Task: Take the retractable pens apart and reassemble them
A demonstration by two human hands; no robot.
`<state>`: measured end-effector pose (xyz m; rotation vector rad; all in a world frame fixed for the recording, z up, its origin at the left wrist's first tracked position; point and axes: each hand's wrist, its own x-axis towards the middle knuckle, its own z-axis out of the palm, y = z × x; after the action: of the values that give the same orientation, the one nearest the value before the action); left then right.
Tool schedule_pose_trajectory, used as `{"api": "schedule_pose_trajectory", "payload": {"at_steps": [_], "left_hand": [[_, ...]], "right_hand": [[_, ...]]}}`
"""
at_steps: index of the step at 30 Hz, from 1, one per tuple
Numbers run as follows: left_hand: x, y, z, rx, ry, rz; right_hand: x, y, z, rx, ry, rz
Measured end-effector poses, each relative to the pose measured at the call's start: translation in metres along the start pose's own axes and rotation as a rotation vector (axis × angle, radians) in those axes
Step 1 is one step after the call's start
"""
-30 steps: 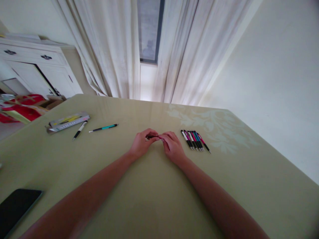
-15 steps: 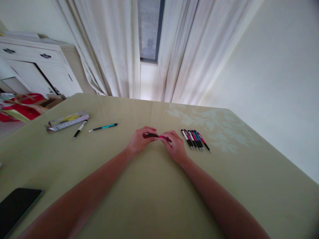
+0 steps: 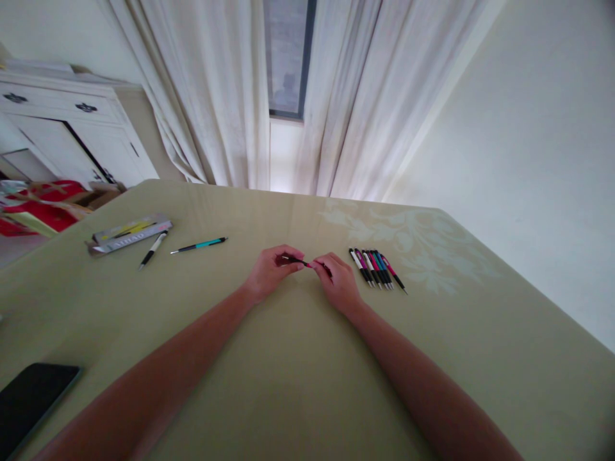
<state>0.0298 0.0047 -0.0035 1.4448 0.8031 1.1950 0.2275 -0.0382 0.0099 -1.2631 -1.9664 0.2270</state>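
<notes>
Between my two hands is a pink and black pen, held level just above the table. My left hand pinches its black part, with the tip toward the left. Fingers of my right hand are closed around the pink part and cover most of it. To the right of that hand lies a row of several pens in white, purple, pink and blue, side by side. A teal and black pen lies left of my left hand, and a white and black pen is farther left.
An opened pen box lies at the left rear of the table. A black phone rests at the near left. Beyond the table stand curtains, a white cabinet and red packages.
My right hand has shifted slightly right along the pen, and less of the pink part shows between the fingers. The other pens lie where they were.
</notes>
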Motion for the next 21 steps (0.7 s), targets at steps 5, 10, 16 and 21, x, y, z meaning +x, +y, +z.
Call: {"api": "schedule_pose_trajectory", "payload": {"at_steps": [5,10,16,21], "left_hand": [[-0.0017,0.004,0.0009,0.018,0.008,0.018],[-0.0023,0.0061,0.0032,0.066,0.042,-0.007],[-0.0013,0.0038,0.0024,0.111,0.03,-0.045],[-0.0011,0.0036,0.0033,0.081,-0.031,-0.004]], "right_hand": [[-0.0002,0.001,0.0015,0.004,-0.015,0.016],[-0.0004,0.001,0.0011,0.062,0.021,0.009],[-0.0025,0.0003,0.0021,0.101,0.018,-0.045],[-0.0037,0.003,0.002,0.052,0.081,-0.076]]}}
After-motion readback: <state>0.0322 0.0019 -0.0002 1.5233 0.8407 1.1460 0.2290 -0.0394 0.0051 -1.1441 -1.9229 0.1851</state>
